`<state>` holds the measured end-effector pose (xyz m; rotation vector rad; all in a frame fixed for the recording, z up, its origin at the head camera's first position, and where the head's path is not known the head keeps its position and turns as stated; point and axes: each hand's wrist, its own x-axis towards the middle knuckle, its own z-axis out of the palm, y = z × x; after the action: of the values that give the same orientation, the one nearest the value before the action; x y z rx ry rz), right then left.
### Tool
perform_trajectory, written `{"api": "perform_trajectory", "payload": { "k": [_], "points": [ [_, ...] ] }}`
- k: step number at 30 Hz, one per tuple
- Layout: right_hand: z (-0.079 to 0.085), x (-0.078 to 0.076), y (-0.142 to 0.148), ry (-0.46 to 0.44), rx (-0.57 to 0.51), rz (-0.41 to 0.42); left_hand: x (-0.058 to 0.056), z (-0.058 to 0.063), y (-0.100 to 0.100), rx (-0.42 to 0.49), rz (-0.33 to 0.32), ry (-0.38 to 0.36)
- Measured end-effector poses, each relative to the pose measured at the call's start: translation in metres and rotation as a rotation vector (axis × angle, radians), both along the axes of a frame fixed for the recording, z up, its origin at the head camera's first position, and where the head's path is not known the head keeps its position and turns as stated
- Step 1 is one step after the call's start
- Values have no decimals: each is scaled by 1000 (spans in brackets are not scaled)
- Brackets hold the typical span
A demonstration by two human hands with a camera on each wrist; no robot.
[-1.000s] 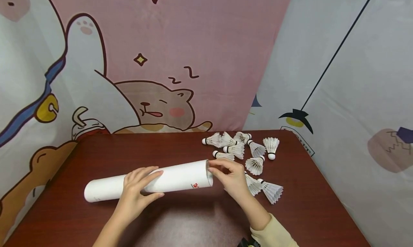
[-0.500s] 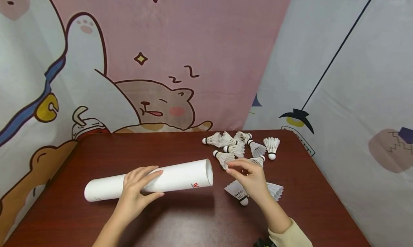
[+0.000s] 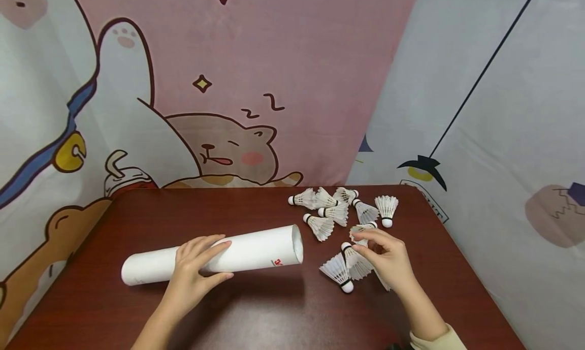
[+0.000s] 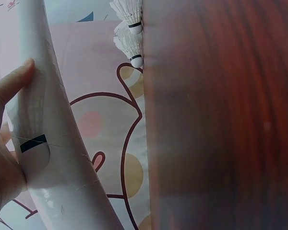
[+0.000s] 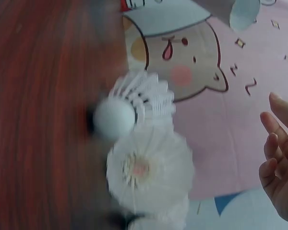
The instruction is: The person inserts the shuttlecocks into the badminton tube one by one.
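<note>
White tube (image 3: 260, 251) in the left-hand grip (image 3: 193, 266), fingers and thumb curled round it. To its right, the right-hand grip (image 3: 387, 258) is loosely bent, thumb and forefinger spread apart near some shuttlecocks (image 3: 337, 272); beyond it, farther shuttlecocks (image 3: 319, 227) lie on the dark red table (image 3: 247, 319).

Shuttlecock (image 3: 363, 228): lies partly hidden behind right hand (image 3: 390, 261). Red mark (image 3: 277, 262), white tube (image 3: 256, 249): too small to read.
</note>
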<state>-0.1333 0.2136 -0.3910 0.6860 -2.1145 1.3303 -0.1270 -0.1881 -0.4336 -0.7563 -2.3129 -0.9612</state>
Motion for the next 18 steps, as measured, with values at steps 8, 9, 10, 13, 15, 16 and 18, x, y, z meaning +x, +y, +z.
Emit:
{"api": "perform_trajectory", "payload": {
  "k": [8,9,10,13,15,16,18],
  "points": [
    [-8,6,35,-70,58,-41,0,0,0,-1,3,1],
    [-10,7,38,-68,63,-47,0,0,1,-1,3,2],
    [-11,8,42,-64,69,-51,0,0,1,-1,2,2],
    [-15,10,54,-66,86,-70,0,-1,1,0,3,2],
    [-18,12,62,-78,101,-82,0,0,1,0,1,5],
    [-20,13,66,-87,108,-87,-1,0,1,1,0,6],
    [-23,14,74,-113,122,-98,-1,0,1,1,-1,10]
  ]
}}
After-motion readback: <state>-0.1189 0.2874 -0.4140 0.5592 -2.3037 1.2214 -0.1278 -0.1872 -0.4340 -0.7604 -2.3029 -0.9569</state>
